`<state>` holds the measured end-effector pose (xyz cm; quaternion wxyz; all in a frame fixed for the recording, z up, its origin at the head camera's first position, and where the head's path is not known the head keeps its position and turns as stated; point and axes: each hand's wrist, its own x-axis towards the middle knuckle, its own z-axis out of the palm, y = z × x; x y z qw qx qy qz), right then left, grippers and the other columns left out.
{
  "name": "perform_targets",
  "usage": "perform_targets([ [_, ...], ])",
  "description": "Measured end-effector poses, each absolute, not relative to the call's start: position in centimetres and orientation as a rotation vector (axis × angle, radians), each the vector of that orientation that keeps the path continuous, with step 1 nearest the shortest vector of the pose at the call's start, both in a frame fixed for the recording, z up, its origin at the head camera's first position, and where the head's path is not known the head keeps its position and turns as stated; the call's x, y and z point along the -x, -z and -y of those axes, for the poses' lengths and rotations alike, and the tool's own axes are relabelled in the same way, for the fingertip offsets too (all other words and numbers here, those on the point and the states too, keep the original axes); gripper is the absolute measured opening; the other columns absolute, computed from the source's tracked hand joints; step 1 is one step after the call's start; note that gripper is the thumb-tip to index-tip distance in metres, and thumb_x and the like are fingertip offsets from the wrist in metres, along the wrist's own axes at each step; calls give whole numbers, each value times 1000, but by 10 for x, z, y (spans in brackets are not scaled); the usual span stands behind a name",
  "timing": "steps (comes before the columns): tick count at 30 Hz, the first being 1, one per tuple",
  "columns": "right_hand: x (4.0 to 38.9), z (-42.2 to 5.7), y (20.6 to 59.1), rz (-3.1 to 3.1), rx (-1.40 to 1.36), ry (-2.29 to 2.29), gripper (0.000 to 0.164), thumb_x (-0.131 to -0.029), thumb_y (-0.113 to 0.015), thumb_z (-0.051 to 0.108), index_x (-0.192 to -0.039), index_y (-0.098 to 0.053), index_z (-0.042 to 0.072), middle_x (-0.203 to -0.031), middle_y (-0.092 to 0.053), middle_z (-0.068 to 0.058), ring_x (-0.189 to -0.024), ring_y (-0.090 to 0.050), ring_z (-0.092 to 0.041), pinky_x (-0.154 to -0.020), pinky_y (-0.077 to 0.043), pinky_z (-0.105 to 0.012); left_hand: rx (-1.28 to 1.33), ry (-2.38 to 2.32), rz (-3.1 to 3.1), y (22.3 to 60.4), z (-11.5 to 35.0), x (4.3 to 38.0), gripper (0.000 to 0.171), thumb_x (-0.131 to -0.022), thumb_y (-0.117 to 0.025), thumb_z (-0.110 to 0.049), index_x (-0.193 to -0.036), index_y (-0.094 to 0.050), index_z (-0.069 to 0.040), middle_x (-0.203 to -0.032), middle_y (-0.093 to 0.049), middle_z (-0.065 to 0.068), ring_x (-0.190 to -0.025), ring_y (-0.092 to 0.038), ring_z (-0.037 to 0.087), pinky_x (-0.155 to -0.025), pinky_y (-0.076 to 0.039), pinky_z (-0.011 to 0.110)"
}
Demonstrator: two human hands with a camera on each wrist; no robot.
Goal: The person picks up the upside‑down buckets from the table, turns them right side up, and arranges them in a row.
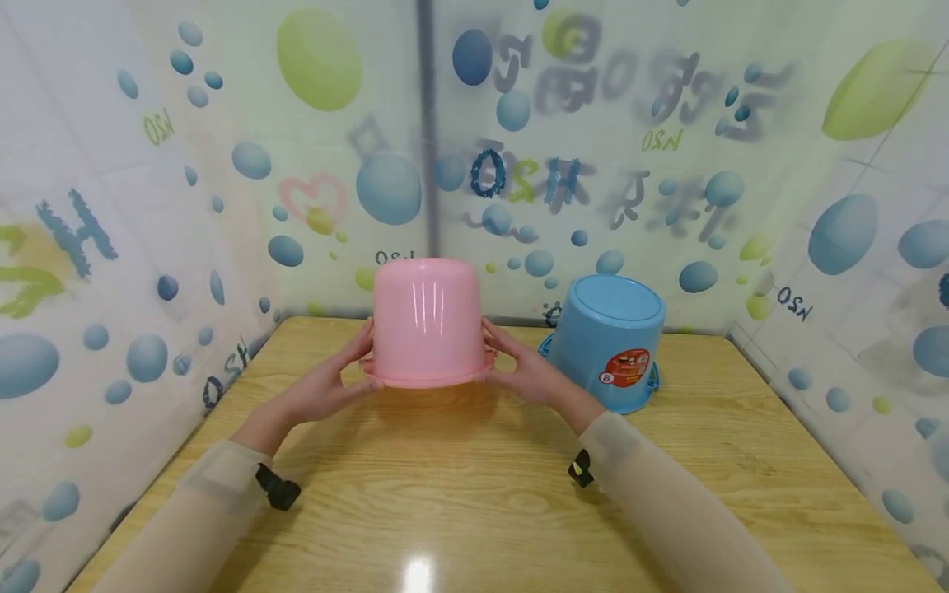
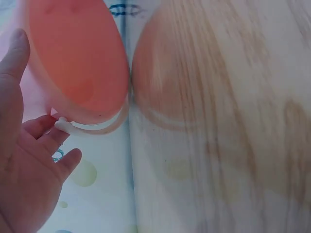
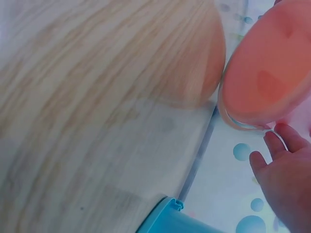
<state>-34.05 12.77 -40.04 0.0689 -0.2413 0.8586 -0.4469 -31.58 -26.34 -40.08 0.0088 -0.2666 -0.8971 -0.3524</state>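
An upside-down pink bucket is held at the far middle of the table, its bottom up and its mouth facing down. From the left side my left hand grips it near the rim, thumb toward me and fingers behind. My right hand grips the opposite side the same way. In the left wrist view the bucket's hollow inside shows over the table, with a white handle hanging along the rim by the fingertips. The right wrist view also shows the pink bucket with its mouth tilted toward the camera.
To the right, a blue bucket stands upside down on the wooden table, a red label on its side. Fabric walls with printed bubbles enclose the table at the back and both sides.
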Motion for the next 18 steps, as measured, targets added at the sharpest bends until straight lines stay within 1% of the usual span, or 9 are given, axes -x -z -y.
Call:
perform_targets([
  [2, 339, -128, 399, -2576, 739, 1373, 92, -102, -78, 47, -173, -20, 53, -178, -39, -2, -167, -32, -39, -128, -29, -76, 800, 1107, 2802, 398, 262, 315, 101, -107, -73, -39, -178, -3, -32, -182, -25, 13, -165, -30, 49, -127, -30, 75],
  [7, 338, -128, 397, -2549, 799, 1435, 85, -106, -72, 47, -175, -21, 46, -179, -36, -5, -167, -34, -37, -129, -27, -76, 755, 1163, 2774, 392, 258, 314, 91, -110, -68, -40, -178, -9, -32, -182, -26, 11, -168, -24, 47, -128, -28, 76],
  [8, 337, -128, 397, -2543, 802, 1448, 83, -107, -71, 48, -175, -22, 46, -179, -36, -5, -167, -34, -36, -129, -27, -76, 759, 1173, 2761, 391, 257, 314, 90, -110, -68, -39, -178, -9, -32, -182, -27, 12, -168, -24, 47, -128, -28, 76],
  [10, 335, -128, 395, -2538, 783, 1466, 80, -107, -69, 53, -173, -23, 49, -179, -37, -4, -167, -34, -35, -129, -28, -76, 760, 1199, 2739, 390, 257, 314, 86, -112, -66, -38, -178, -11, -32, -182, -28, 12, -168, -24, 46, -128, -27, 76],
  [13, 332, -129, 393, -2526, 765, 1491, 77, -107, -65, 59, -172, -24, 52, -179, -37, -2, -168, -32, -34, -128, -32, -74, 772, 1225, 2715, 387, 257, 313, 84, -113, -64, -35, -178, -12, -31, -181, -30, 13, -168, -25, 45, -129, -28, 75],
  [18, 330, -130, 389, -2526, 789, 1521, 78, -107, -65, 59, -174, -25, 47, -179, -38, -3, -169, -28, -37, -129, -33, -72, 788, 1245, 2685, 384, 257, 311, 83, -113, -65, -30, -178, -14, -30, -179, -35, 16, -167, -29, 45, -128, -28, 76],
])
